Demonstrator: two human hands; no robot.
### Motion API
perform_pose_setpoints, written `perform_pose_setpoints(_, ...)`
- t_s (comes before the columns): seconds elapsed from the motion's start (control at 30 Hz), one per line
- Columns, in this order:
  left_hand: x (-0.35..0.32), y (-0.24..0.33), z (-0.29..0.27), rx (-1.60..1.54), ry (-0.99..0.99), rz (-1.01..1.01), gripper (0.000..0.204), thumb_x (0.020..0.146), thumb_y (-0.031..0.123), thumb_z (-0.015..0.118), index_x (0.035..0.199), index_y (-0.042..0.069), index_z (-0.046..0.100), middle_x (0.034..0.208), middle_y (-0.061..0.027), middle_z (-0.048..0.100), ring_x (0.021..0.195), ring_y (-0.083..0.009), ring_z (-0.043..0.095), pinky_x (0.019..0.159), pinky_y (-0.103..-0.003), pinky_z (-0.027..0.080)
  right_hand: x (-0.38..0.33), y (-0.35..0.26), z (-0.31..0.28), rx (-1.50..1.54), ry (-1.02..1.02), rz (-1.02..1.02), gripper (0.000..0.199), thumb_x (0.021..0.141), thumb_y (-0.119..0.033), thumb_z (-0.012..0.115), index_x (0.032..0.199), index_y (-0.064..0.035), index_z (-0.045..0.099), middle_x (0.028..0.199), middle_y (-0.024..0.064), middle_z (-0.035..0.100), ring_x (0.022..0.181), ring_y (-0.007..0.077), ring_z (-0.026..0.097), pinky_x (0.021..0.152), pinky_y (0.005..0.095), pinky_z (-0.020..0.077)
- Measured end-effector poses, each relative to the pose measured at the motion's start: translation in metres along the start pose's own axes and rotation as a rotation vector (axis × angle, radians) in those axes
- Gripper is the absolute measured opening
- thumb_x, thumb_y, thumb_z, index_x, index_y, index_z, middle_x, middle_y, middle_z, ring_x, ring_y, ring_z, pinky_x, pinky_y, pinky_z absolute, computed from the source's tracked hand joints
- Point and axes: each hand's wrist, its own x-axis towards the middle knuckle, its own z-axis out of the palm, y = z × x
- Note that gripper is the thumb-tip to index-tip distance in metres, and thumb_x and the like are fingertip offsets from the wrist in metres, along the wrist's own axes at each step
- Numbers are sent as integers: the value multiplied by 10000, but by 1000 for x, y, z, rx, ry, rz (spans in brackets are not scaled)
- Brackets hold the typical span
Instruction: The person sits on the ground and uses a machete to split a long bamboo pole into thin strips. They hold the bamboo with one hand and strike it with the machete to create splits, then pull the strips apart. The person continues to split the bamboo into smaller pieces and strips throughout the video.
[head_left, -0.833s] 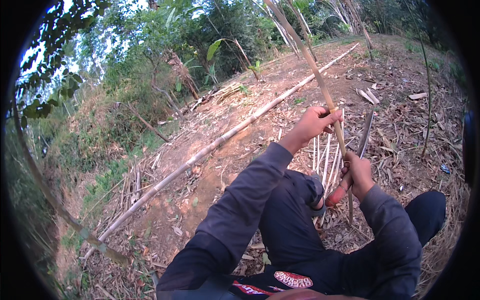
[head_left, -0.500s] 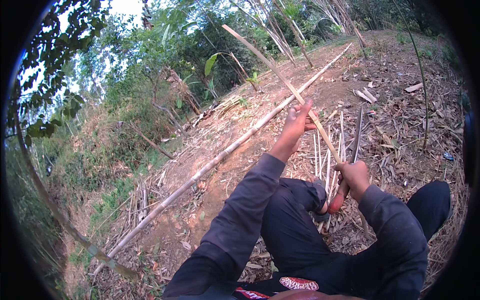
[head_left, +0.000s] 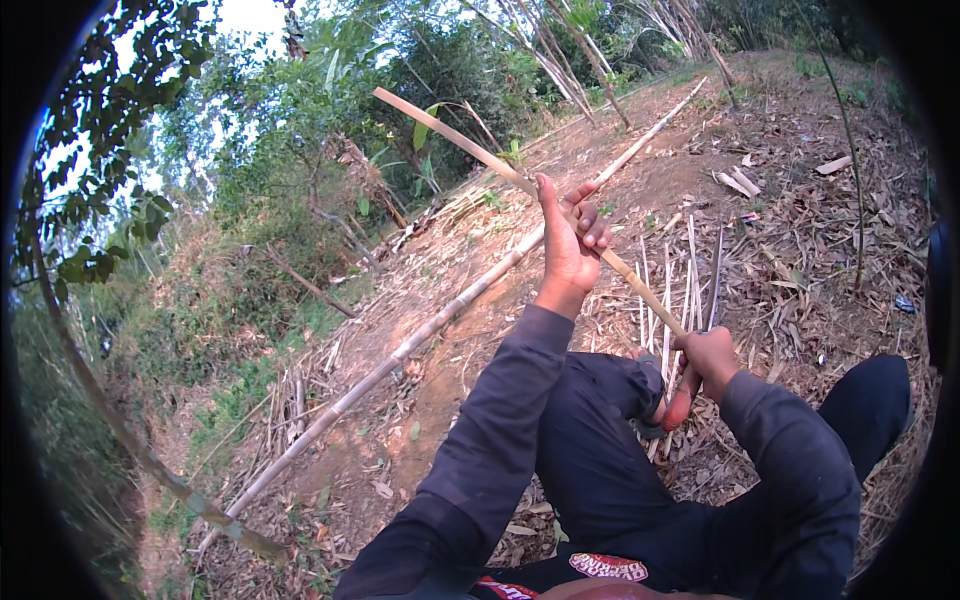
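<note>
My left hand (head_left: 570, 235) is raised in front of me and grips a long thin bamboo strip (head_left: 455, 135) that slants from upper left down to lower right. My right hand (head_left: 705, 360) holds the strip's lower end near my knee, along with a red-handled tool (head_left: 680, 400) whose blade I cannot make out. Both arms wear dark long sleeves. I am sitting on the ground, dark trousers below the hands.
A long bamboo pole (head_left: 420, 335) lies diagonally across the bare dirt slope. Several split bamboo strips (head_left: 680, 270) lie on dry leaf litter beyond my right hand. Bushes and trees (head_left: 300, 130) rise on the left, and more bamboo stems (head_left: 570, 50) stand behind.
My left hand has lifted higher and swung the strip's far end leftward, so it now lies flatter. My right hand stayed low near my knee.
</note>
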Motion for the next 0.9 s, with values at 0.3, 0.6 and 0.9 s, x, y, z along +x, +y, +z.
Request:
perform_pose_setpoints(0.3, -11, -7, 21, 7, -117, 133, 741, 961, 717, 272, 749, 58, 538, 479, 72, 171, 368, -67, 177, 369, -245, 182, 31, 2, -12, 27, 29, 6, 138, 823, -33, 657, 761, 82, 612, 604, 86, 553, 457, 190, 529, 416, 340, 421)
perform_pose_setpoints(0.6, -11, -24, 26, 198, -229, 51, 847, 914, 791, 221, 704, 36, 541, 459, 66, 217, 365, -72, 199, 380, -246, 191, 31, -9, -14, 63, 64, 50, 119, 830, -27, 642, 807, 88, 622, 639, 73, 555, 480, 167, 502, 446, 317, 422)
perform_pose_setpoints(0.9, -10, -22, 27, 222, -275, 35, 869, 903, 804, 211, 706, 24, 539, 450, 66, 214, 357, -71, 185, 375, -246, 184, 29, -6, -10, 85, 24, 97, 144, 894, -84, 604, 870, 57, 619, 642, 46, 546, 497, 137, 501, 445, 294, 417)
